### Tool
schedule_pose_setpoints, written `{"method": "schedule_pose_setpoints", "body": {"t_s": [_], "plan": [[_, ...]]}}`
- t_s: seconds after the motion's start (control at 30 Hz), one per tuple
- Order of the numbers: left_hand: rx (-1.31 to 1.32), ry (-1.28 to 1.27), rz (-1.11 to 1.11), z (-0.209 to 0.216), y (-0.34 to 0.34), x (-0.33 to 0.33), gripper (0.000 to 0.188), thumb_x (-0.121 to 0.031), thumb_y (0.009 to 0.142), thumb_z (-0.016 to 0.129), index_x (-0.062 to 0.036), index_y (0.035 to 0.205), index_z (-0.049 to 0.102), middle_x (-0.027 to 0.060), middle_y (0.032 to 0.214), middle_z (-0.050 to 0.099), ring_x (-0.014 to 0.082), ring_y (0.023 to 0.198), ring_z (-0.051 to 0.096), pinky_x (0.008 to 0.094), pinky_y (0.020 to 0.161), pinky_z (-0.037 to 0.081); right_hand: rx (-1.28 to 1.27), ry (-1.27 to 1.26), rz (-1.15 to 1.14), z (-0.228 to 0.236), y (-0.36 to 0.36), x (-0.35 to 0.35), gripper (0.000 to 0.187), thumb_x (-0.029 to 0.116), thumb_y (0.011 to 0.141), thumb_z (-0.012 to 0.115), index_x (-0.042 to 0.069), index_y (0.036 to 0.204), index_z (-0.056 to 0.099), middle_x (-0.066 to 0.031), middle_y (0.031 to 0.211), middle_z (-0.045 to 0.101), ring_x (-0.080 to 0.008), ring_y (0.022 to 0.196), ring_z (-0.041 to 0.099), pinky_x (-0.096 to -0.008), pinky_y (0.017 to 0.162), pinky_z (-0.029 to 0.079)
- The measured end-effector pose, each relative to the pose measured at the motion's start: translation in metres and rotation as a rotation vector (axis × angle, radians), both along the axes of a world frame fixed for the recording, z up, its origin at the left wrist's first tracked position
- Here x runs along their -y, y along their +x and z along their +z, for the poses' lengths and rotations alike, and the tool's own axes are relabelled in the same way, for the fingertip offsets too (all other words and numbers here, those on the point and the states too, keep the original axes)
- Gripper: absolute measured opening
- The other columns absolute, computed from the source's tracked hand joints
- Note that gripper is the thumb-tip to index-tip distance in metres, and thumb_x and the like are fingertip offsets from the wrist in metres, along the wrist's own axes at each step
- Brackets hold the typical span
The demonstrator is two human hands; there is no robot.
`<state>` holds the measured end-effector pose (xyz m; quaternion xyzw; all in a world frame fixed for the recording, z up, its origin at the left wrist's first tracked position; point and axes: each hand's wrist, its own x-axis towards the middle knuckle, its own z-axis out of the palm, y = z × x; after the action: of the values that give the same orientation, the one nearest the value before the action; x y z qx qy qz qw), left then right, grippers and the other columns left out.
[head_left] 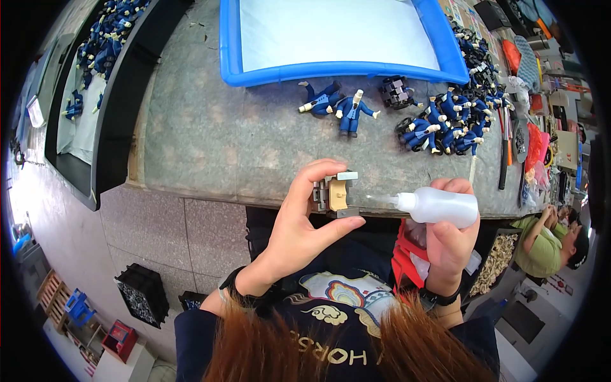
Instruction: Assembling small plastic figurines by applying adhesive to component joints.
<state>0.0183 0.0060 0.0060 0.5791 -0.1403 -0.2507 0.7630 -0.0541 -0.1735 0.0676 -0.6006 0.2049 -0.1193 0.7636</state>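
My left hand (304, 213) grips a small toy seat part (338, 193), tan in the middle with grey sides, between thumb and fingers above the table's front edge. To its right, my right hand (450, 232) is closed round a translucent white squeeze bottle (439, 207). The bottle lies sideways, its thin nozzle pointing left at the tan part, with a small gap between them. Beyond my hands, a blue-suited toy figure (351, 114) and another figure (320, 97) lie on the grey table. A small dark wheeled toy base (396, 93) is beside them.
A blue-rimmed tray (344, 71) with a white lining sits at the table's far side. Piled figures (449, 121) lie to the right, near a black-handled tool (504, 149). A black tray (114, 121) of figures stands left. Another person (541, 245) in green is at far right.
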Motion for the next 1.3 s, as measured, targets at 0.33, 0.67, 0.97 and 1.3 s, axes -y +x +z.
{"method": "schedule_pose_setpoints", "body": {"t_s": [0.33, 0.67, 0.97, 1.3], "plan": [[0.166, 0.121, 0.049, -0.0002, -0.0024, 0.0015, 0.054, -0.011, 0.065, 0.071, -0.0064, 0.109, 0.042, 0.0098, 0.110, 0.043, 0.0220, 0.104, 0.043, 0.0309, 0.088, 0.034, 0.101, -0.328, 0.002, -0.0030, 0.0010, -0.0061, 0.048, 0.017, 0.059, 0.077, 0.001, 0.093, 0.047, -0.0075, 0.087, 0.048, -0.0141, 0.078, 0.052, -0.0248, 0.067, 0.043], [0.174, 0.140, 0.041, 0.0015, -0.0031, 0.0018, 0.054, -0.013, 0.065, 0.071, -0.0065, 0.110, 0.042, 0.0100, 0.110, 0.043, 0.0223, 0.104, 0.043, 0.0313, 0.088, 0.034, 0.089, -0.306, 0.001, -0.0043, 0.0023, -0.0073, 0.046, 0.016, 0.060, 0.077, 0.001, 0.092, 0.047, -0.0064, 0.086, 0.049, -0.0130, 0.077, 0.053, -0.0239, 0.067, 0.043], [0.175, 0.126, 0.042, 0.0018, -0.0033, 0.0016, 0.054, -0.012, 0.065, 0.072, -0.0063, 0.110, 0.042, 0.0097, 0.111, 0.043, 0.0213, 0.103, 0.043, 0.0301, 0.086, 0.035, 0.090, -0.295, 0.010, -0.0055, 0.0015, -0.0069, 0.046, 0.015, 0.060, 0.076, 0.001, 0.092, 0.047, -0.0065, 0.086, 0.049, -0.0129, 0.077, 0.052, -0.0240, 0.068, 0.043], [0.147, 0.103, 0.034, 0.0032, -0.0038, 0.0016, 0.054, -0.011, 0.065, 0.071, -0.0066, 0.110, 0.042, 0.0092, 0.111, 0.042, 0.0196, 0.102, 0.043, 0.0294, 0.085, 0.036, 0.110, -0.295, -0.007, -0.0056, 0.0011, -0.0054, 0.044, 0.015, 0.060, 0.076, 0.001, 0.091, 0.047, -0.0068, 0.085, 0.049, -0.0130, 0.077, 0.052, -0.0241, 0.068, 0.042]]}}
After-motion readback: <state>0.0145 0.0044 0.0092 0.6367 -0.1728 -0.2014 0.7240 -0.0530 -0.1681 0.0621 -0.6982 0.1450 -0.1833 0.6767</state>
